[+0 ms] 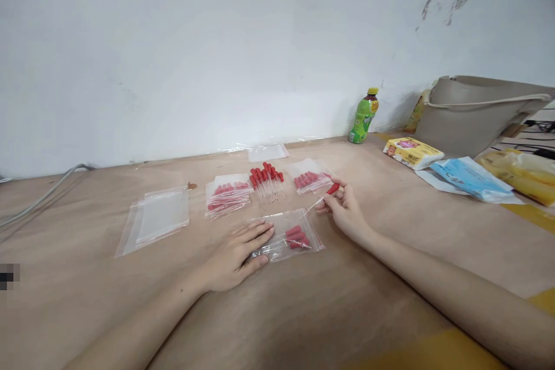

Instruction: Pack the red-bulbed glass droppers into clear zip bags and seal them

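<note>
Soft light is washing the wall (pixel 195 58); shadow is dimming the near table (pixel 260 324); glare is streaking the bag (pixel 278 237); the wide lens is stretching the container (pixel 472 115) rightward (blocky pixels are masking a left-edge patch (pixel 9 277)).

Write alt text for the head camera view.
A person's left hand rests on a clear bag of red-topped droppers, while the right hand holds another dropper near the bag's right end. Beyond lie loose droppers and more bags; a green bottle stands by the wall.
</note>
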A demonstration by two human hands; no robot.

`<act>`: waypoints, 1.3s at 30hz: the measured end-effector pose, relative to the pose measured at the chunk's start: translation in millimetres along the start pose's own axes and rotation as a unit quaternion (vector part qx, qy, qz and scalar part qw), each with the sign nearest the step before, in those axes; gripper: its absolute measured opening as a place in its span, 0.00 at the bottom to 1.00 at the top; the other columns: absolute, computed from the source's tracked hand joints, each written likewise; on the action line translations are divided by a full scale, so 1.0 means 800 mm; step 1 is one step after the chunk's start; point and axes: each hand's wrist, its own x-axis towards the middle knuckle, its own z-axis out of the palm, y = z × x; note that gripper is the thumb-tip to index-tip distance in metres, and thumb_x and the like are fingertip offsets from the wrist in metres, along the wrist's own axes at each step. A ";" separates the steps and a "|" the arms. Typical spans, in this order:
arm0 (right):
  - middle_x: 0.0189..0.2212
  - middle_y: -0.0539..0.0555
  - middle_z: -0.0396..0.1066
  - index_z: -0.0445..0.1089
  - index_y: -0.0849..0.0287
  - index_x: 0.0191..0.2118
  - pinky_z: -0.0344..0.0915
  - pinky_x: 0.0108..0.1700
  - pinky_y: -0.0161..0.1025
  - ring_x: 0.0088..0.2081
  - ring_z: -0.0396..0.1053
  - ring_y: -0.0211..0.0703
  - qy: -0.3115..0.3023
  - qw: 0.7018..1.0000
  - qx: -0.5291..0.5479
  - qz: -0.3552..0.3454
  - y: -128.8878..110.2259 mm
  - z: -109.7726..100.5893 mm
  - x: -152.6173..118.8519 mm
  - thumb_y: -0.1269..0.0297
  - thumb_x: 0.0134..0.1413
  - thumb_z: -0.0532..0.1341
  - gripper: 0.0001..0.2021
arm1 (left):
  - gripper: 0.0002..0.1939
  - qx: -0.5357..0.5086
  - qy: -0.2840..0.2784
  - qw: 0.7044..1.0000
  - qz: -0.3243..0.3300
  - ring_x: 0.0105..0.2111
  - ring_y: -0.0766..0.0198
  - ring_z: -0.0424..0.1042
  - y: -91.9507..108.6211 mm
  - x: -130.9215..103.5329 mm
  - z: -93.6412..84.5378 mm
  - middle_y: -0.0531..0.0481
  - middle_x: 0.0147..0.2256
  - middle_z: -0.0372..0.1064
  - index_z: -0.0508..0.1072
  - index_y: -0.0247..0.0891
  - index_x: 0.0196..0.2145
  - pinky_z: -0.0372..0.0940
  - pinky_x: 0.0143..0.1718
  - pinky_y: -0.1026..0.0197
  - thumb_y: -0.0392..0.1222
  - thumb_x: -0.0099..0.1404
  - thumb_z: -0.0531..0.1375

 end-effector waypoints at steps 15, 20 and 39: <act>0.22 0.45 0.65 0.61 0.58 0.35 0.62 0.23 0.29 0.20 0.66 0.31 0.079 0.990 0.088 0.080 -0.020 -0.031 0.009 0.66 0.43 0.57 0.09 | 0.27 0.002 0.000 1.000 -0.015 0.60 0.57 0.44 0.005 -0.002 -0.004 0.49 0.61 0.43 0.43 0.44 0.62 0.46 0.58 0.49 0.51 0.68 0.45; 0.21 0.45 0.64 0.60 0.58 0.35 0.61 0.22 0.29 0.19 0.64 0.30 0.078 0.992 0.057 0.085 -0.018 -0.033 0.012 0.66 0.44 0.56 0.09 | 0.26 0.000 0.005 1.000 -0.007 0.60 0.57 0.45 0.006 -0.001 -0.006 0.49 0.61 0.44 0.43 0.45 0.62 0.46 0.58 0.49 0.50 0.69 0.45; 0.17 0.43 0.64 0.63 0.60 0.31 0.58 0.22 0.29 0.19 0.61 0.29 -0.199 0.961 -0.129 0.141 -0.023 -0.006 -0.019 0.62 0.40 0.63 0.11 | 0.26 -0.011 0.024 1.000 0.007 0.60 0.58 0.46 0.006 -0.001 -0.003 0.50 0.60 0.46 0.44 0.45 0.62 0.46 0.58 0.50 0.48 0.69 0.45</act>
